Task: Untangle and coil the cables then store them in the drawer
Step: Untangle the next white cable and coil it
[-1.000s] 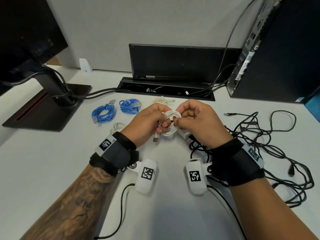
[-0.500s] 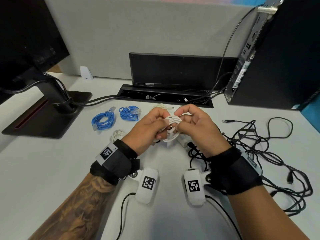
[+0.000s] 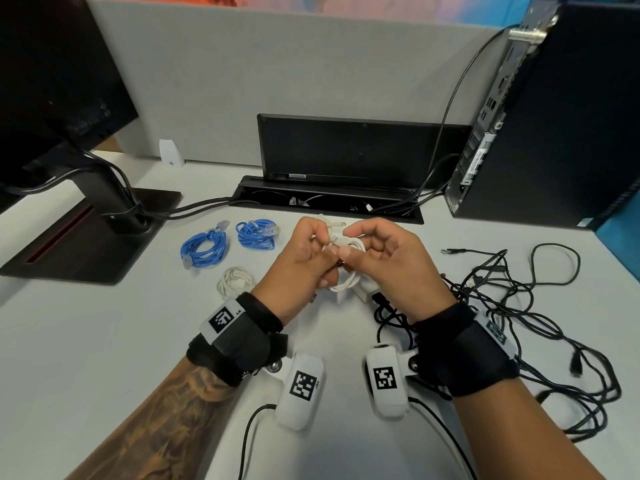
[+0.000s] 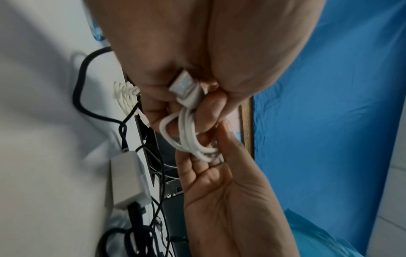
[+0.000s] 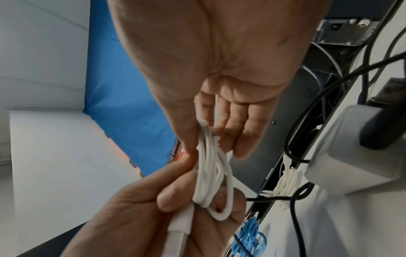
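- We hold a small coil of white cable (image 3: 348,271) above the worktop (image 3: 104,341), between both hands, near the middle of the head view.
- Our left hand (image 3: 304,261) has its fingers (image 4: 208,111) curled round the coil, thumb pressed on the loops, and the cable's USB plug (image 4: 185,90) lies against the palm.
- Our right hand (image 3: 388,268) pinches the other side of the same coil between thumb and forefinger; its other fingers (image 5: 243,132) hang only loosely bent.
- Two coiled blue cables (image 3: 204,249) lie on the worktop to the left of the hands, side by side but apart.
- A coiled white cable (image 3: 235,282) lies in front of the blue ones, just beside our left wrist.
- Another pale coiled cable (image 3: 332,224) lies behind the hands, mostly hidden by them.
- A tangle of black cables (image 3: 519,306) spreads over the worktop on the right, passing under our right wrist.
- A white adapter block (image 4: 129,179) sits under the hands with a black lead plugged into it.
- A monitor stand (image 3: 86,237) is at far left, a computer tower (image 3: 554,116) at far right, and an open cable tray (image 3: 329,202) runs between them at the back.
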A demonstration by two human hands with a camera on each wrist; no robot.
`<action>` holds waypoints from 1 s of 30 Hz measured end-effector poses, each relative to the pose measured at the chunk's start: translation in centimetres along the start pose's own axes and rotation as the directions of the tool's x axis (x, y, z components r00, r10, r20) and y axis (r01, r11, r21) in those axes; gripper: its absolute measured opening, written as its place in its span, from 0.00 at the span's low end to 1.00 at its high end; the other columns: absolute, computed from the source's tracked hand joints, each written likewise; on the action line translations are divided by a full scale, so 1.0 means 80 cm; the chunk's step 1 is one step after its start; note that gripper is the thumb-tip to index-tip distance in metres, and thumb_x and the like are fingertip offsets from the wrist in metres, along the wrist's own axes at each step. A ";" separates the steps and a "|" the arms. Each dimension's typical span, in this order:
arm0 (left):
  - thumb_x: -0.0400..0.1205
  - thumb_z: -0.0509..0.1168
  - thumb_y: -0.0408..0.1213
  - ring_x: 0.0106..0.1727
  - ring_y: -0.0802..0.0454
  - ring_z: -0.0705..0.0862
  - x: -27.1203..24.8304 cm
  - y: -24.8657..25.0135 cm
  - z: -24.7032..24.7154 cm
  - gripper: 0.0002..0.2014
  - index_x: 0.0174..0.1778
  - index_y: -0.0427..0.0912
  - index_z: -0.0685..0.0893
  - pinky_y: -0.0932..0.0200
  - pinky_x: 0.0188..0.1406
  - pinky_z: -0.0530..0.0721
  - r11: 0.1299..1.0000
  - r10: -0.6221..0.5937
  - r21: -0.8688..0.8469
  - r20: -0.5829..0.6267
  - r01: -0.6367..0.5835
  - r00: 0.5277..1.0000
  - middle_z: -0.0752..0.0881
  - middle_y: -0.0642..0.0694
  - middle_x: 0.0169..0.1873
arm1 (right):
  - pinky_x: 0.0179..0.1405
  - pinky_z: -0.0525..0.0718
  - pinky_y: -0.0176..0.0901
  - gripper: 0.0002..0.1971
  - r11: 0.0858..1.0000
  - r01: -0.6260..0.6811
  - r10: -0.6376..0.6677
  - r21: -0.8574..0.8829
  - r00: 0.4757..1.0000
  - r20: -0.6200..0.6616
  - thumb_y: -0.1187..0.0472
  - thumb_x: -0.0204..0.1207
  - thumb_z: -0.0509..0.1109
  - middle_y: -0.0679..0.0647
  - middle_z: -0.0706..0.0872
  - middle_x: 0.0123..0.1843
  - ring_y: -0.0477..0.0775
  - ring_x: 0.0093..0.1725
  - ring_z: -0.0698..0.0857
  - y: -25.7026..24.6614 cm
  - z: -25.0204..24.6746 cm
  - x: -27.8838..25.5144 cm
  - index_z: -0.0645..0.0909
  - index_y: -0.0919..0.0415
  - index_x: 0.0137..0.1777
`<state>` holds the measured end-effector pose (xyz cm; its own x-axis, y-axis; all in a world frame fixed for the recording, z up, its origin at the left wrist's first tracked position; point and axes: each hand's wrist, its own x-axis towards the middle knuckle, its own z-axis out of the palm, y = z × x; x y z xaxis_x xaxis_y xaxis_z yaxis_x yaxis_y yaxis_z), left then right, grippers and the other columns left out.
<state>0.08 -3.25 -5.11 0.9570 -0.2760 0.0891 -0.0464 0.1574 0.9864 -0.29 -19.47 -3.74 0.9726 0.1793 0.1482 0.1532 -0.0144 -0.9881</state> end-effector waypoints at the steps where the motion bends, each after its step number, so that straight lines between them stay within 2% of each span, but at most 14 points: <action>1: 0.88 0.55 0.26 0.20 0.60 0.68 -0.001 0.001 0.003 0.08 0.48 0.44 0.66 0.63 0.21 0.58 1.000 -0.021 0.002 -0.017 0.021 1.000 0.73 0.55 0.22 | 0.41 0.87 0.35 0.12 1.000 0.001 -0.001 0.000 1.000 -0.003 0.70 0.76 0.78 0.46 0.90 0.37 0.44 0.38 0.88 0.000 -0.001 0.000 0.83 0.65 0.58; 2: 0.88 0.56 0.26 0.21 0.59 0.69 -0.001 0.000 0.004 0.07 0.50 0.44 0.68 0.67 0.18 0.63 0.998 -0.051 -0.025 -0.039 0.050 0.998 0.73 0.52 0.23 | 0.41 0.86 0.35 0.11 1.000 0.003 -0.003 0.000 1.000 -0.001 0.70 0.76 0.78 0.46 0.90 0.38 0.45 0.38 0.88 0.001 -0.003 0.000 0.84 0.64 0.56; 4: 0.82 0.60 0.31 0.23 0.55 0.72 0.001 0.001 0.003 0.06 0.52 0.43 0.75 0.64 0.19 0.69 0.991 -0.092 -0.108 -0.073 0.084 0.993 0.76 0.45 0.28 | 0.42 0.87 0.37 0.11 1.000 0.019 -0.019 -0.007 1.000 0.007 0.72 0.76 0.77 0.50 0.90 0.40 0.48 0.39 0.89 0.000 -0.006 0.001 0.83 0.64 0.56; 6: 0.77 0.60 0.36 0.25 0.52 0.74 0.004 -0.001 0.000 0.08 0.50 0.45 0.81 0.61 0.22 0.70 0.992 -0.096 -0.095 -0.096 0.087 0.991 0.78 0.40 0.31 | 0.44 0.89 0.40 0.11 0.999 0.040 -0.040 -0.002 0.999 0.018 0.73 0.77 0.76 0.55 0.90 0.43 0.51 0.41 0.90 -0.001 -0.008 0.000 0.83 0.64 0.56; 7: 0.78 0.60 0.38 0.26 0.51 0.74 0.003 0.000 0.000 0.07 0.48 0.46 0.81 0.60 0.22 0.70 0.995 -0.086 -0.065 -0.091 0.080 0.992 0.78 0.37 0.32 | 0.45 0.89 0.40 0.11 0.999 0.048 -0.048 0.004 0.999 0.022 0.74 0.77 0.76 0.55 0.91 0.43 0.52 0.41 0.91 -0.002 -0.009 0.000 0.83 0.64 0.56; 9: 0.85 0.58 0.35 0.25 0.51 0.73 0.002 0.001 0.002 0.04 0.48 0.45 0.77 0.63 0.21 0.71 0.997 -0.063 -0.052 -0.080 0.059 0.995 0.77 0.35 0.32 | 0.44 0.88 0.39 0.10 0.998 0.055 -0.056 0.017 0.998 0.023 0.74 0.78 0.75 0.52 0.91 0.40 0.50 0.40 0.91 -0.001 -0.009 0.000 0.83 0.64 0.56; 11: 0.89 0.54 0.27 0.23 0.53 0.73 0.001 0.004 0.002 0.08 0.48 0.43 0.70 0.65 0.21 0.73 0.996 -0.059 -0.078 -0.075 0.053 0.995 0.79 0.38 0.30 | 0.44 0.88 0.38 0.09 0.998 0.050 -0.050 0.023 0.998 0.025 0.74 0.78 0.74 0.50 0.91 0.38 0.49 0.39 0.91 -0.001 -0.009 0.001 0.83 0.65 0.56; 13: 0.89 0.53 0.25 0.21 0.53 0.74 0.001 0.005 0.001 0.09 0.48 0.43 0.69 0.64 0.22 0.74 0.995 -0.056 -0.084 -0.066 0.051 0.996 0.81 0.39 0.29 | 0.45 0.89 0.41 0.09 0.999 0.045 -0.045 0.012 0.998 0.038 0.73 0.78 0.75 0.55 0.91 0.41 0.52 0.40 0.91 0.000 -0.010 0.001 0.83 0.64 0.55; 17: 0.86 0.55 0.26 0.23 0.50 0.76 0.001 0.007 -0.001 0.06 0.48 0.39 0.75 0.59 0.26 0.76 0.992 -0.088 -0.091 -0.058 0.082 0.994 0.83 0.40 0.27 | 0.48 0.90 0.45 0.10 0.998 0.054 -0.052 -0.036 0.997 0.054 0.73 0.77 0.76 0.57 0.91 0.43 0.55 0.42 0.91 0.001 -0.010 0.001 0.84 0.63 0.54; 19: 0.81 0.58 0.31 0.23 0.49 0.76 0.002 0.007 0.000 0.02 0.46 0.40 0.75 0.57 0.27 0.76 0.990 -0.097 -0.107 -0.052 0.091 0.994 0.82 0.39 0.27 | 0.49 0.90 0.46 0.10 0.998 0.038 -0.036 -0.040 0.998 0.057 0.73 0.77 0.76 0.59 0.92 0.45 0.56 0.44 0.91 0.002 -0.010 0.002 0.84 0.62 0.55; 21: 0.79 0.59 0.36 0.25 0.48 0.75 0.001 0.005 0.001 0.04 0.46 0.41 0.75 0.56 0.29 0.76 0.989 -0.105 -0.109 -0.060 0.098 0.993 0.82 0.37 0.29 | 0.50 0.90 0.46 0.10 0.999 0.025 -0.023 -0.043 0.998 0.052 0.73 0.77 0.76 0.60 0.91 0.45 0.56 0.44 0.91 0.003 -0.011 0.003 0.84 0.63 0.56; 24: 0.86 0.57 0.37 0.29 0.45 0.78 0.000 0.000 0.004 0.04 0.48 0.42 0.74 0.55 0.32 0.77 0.994 -0.075 -0.083 -0.075 0.068 0.994 0.82 0.36 0.32 | 0.52 0.91 0.53 0.10 0.999 0.005 -0.002 -0.040 0.998 0.062 0.73 0.78 0.75 0.61 0.92 0.44 0.64 0.43 0.92 0.002 -0.013 0.003 0.84 0.65 0.57; 27: 0.91 0.52 0.33 0.28 0.42 0.84 -0.003 0.000 0.007 0.06 0.50 0.43 0.71 0.53 0.34 0.83 0.997 -0.047 -0.059 -0.055 0.044 0.997 0.85 0.36 0.32 | 0.49 0.89 0.48 0.09 0.999 -0.020 0.022 -0.034 0.998 0.064 0.73 0.80 0.73 0.57 0.91 0.39 0.57 0.39 0.89 0.000 -0.015 0.002 0.83 0.66 0.57; 30: 0.91 0.52 0.32 0.29 0.40 0.88 -0.005 0.005 0.009 0.05 0.50 0.42 0.70 0.54 0.33 0.85 0.997 -0.032 -0.066 -0.019 0.030 0.999 0.87 0.35 0.34 | 0.50 0.88 0.50 0.08 0.998 -0.035 0.039 -0.059 0.998 0.056 0.72 0.80 0.74 0.57 0.91 0.39 0.55 0.39 0.89 0.002 -0.016 0.002 0.84 0.66 0.58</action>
<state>-0.53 -3.75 -4.64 0.9633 -0.2627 0.0551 0.0017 0.2112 0.9774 0.13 -20.68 -3.83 0.9664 0.2335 0.1074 0.1287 -0.0783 -0.9886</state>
